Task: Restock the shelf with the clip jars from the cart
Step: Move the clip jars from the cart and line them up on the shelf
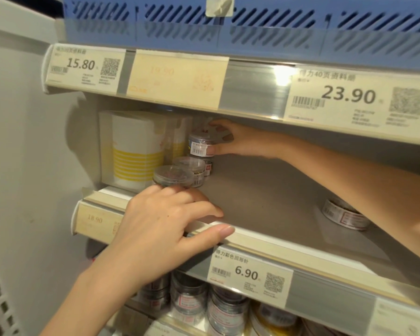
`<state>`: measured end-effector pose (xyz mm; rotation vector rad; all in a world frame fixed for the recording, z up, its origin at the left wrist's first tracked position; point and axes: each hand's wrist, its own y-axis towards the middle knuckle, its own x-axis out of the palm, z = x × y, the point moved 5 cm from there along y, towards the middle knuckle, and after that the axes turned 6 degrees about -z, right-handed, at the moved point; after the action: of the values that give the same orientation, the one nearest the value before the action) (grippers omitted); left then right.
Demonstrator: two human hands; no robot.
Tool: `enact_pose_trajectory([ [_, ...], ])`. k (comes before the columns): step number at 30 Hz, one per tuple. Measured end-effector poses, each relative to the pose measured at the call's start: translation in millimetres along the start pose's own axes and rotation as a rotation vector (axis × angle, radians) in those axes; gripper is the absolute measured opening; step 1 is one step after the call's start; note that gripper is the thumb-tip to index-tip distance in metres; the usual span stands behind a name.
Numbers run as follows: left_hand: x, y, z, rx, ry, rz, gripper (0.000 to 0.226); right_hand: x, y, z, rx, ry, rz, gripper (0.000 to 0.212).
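A clear clip jar (201,144) is pinched in the right hand (238,141), its grip closed round the jar's sides, deep on the grey shelf (264,197). Just below that grip, two more jars (179,174) are lined up. The left hand (165,224) is laid open on the shelf edge, fingertips touching the nearest jar.

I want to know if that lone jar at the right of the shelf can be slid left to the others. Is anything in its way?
Nothing stands on the shelf between the lone jar and the stacked jars; only the right forearm crosses above it.
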<state>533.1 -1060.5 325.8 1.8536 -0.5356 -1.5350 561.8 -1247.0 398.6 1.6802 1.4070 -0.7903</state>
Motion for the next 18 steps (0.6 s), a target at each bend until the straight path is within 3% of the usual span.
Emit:
enact_pose_trajectory([
  [3,-0.2,-0.6,-0.3,-0.002,0.004,0.01,0.062,-9.8,-29.3,-6.9,-0.066,-0.146,-0.004,0.048],
  [8,0.1,-1.5,0.5,-0.004,0.01,0.034,0.061,-21.6,-79.4,12.4,0.102,-0.437,-0.103,0.059],
  [12,0.6,-2.7,1.5,0.001,0.023,0.032,0.06,-34.3,-125.1,18.7,0.167,-0.465,-0.142,0.052],
  [18,1.1,-2.3,1.3,-0.005,0.034,0.018,0.058,-56.2,-172.9,49.3,0.36,-0.466,-0.159,0.071],
])
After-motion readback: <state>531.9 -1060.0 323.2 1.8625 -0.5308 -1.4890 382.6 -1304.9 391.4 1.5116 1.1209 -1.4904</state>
